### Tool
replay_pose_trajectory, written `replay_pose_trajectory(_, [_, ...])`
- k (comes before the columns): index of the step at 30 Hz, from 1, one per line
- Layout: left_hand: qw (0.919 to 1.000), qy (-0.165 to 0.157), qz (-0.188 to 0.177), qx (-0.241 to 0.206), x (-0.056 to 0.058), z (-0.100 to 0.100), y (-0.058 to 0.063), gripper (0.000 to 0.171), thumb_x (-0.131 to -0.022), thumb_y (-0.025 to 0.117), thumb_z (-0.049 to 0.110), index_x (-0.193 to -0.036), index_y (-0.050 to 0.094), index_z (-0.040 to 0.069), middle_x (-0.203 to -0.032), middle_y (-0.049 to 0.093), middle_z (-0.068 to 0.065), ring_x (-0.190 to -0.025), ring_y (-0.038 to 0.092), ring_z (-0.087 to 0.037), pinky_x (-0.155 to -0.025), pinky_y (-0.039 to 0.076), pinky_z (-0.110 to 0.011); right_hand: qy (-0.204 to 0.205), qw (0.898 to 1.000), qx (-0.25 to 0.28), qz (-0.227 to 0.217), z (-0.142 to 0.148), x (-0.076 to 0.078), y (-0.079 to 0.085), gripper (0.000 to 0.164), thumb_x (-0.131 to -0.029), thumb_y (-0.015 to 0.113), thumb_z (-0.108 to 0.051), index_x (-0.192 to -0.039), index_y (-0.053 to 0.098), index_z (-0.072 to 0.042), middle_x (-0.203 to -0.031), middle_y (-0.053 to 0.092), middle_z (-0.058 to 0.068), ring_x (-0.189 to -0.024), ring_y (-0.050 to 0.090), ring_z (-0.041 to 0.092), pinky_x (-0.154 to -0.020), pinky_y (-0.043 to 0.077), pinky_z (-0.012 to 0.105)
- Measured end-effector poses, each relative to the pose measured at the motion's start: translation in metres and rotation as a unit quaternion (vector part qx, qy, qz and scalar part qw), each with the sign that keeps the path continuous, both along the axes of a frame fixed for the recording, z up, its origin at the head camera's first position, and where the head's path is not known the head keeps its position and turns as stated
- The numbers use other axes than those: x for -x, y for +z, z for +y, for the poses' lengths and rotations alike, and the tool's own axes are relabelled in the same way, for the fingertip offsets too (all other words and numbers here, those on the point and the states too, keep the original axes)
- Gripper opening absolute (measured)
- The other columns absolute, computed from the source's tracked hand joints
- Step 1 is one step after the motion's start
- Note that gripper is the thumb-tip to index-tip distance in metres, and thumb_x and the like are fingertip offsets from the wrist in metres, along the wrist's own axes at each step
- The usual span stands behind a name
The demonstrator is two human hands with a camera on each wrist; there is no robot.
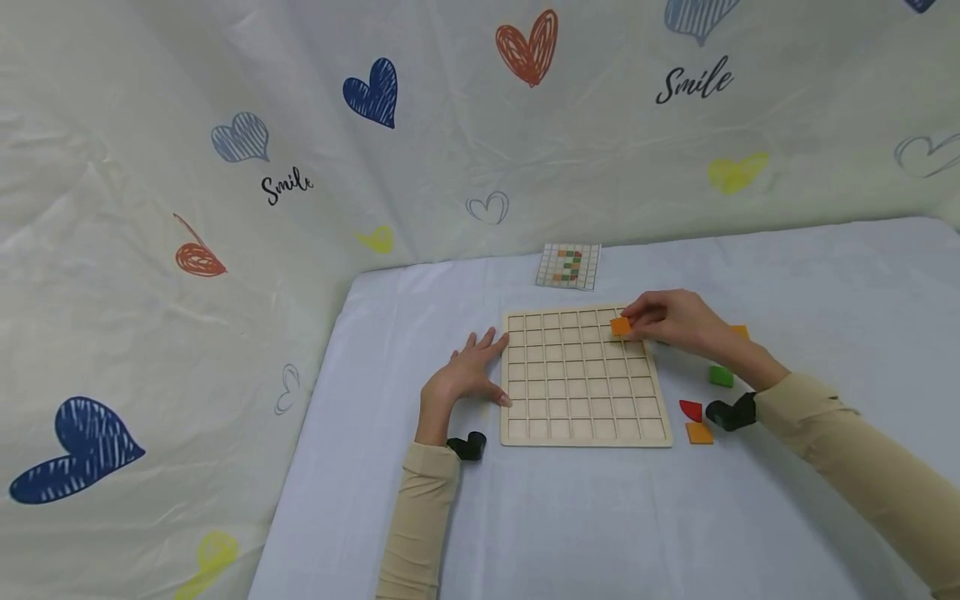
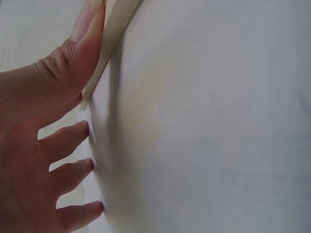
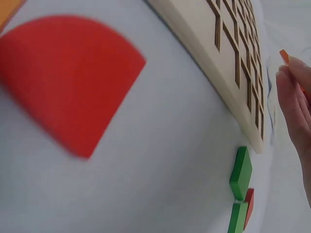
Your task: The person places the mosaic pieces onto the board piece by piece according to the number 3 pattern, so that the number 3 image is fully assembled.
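our right hand (image 1: 675,320) is pinching an orange tile (image 1: 620,327), seemingly above the board (image 1: 575,369) at one o'clock; our left hand (image 1: 465,375), spread, is touching nine; slipping could skew it.

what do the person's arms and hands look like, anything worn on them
Both arms wear long, plain beige sleeves with some creases. The left hand and right hand are bare, without gloves. By each cuff is a small black device, left and right, with a rounded end; no lettering is readable on either.
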State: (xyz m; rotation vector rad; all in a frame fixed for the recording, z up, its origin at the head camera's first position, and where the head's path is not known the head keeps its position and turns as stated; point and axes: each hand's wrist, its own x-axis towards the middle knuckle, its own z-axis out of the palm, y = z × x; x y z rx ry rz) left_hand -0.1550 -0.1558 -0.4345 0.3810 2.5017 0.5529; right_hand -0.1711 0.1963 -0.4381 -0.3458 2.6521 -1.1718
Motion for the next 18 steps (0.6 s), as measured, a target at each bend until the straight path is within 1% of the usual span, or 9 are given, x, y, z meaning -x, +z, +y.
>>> replay_pose_trajectory(5, [1.0000,0.002,0.000,-0.004,0.001,-0.001,-0.002,0.110,-0.077,0.091,0.023,-0.165,0.025,0.018,-0.174,0.009,-0.008,-0.161,-0.001,-0.036,-0.128,0.009,-0.059,0.000,1.000,0.008,-0.010,-0.012,0.006,0.001,0.034,-0.088,0.083,-0.019,-0.115,0.072,-0.001,-0.105,0.076,0.013,-0.088,0.070,0.019,-0.072,0.052,0.018])
replay_pose_trajectory(7, [1.0000,0.004,-0.001,-0.005,0.002,-0.001,-0.002,0.111,-0.077,0.092,0.024,-0.165,0.024,0.020,-0.174,0.008,-0.006,-0.161,-0.002,-0.034,-0.129,0.008,-0.059,0.000,1.000,0.010,-0.011,-0.016,0.008,0.000,0.034,-0.088,0.084,-0.020,-0.114,0.073,-0.001,-0.105,0.076,0.012,-0.088,0.071,0.018,-0.073,0.052,0.016])
replay_pose_trajectory(11, [1.0000,0.005,0.002,-0.004,0.003,-0.001,-0.003,0.112,-0.076,0.092,0.024,-0.165,0.024,0.021,-0.174,0.008,-0.005,-0.161,-0.002,-0.034,-0.129,0.009,-0.059,0.003,1.000,0.014,-0.008,-0.025,0.012,-0.003,0.034,-0.086,0.085,-0.020,-0.112,0.074,-0.001,-0.105,0.077,0.014,-0.086,0.072,0.016,-0.075,0.052,0.017])
replay_pose_trajectory(18, [1.0000,0.006,-0.003,0.001,0.002,0.000,-0.004,0.112,-0.077,0.092,0.024,-0.165,0.024,0.020,-0.174,0.008,-0.006,-0.161,-0.002,-0.035,-0.128,0.008,-0.059,0.012,1.000,0.013,-0.003,-0.044,0.018,-0.009,0.029,-0.086,0.084,-0.015,-0.109,0.074,0.000,-0.102,0.077,0.013,-0.085,0.073,0.019,-0.079,0.055,0.025])
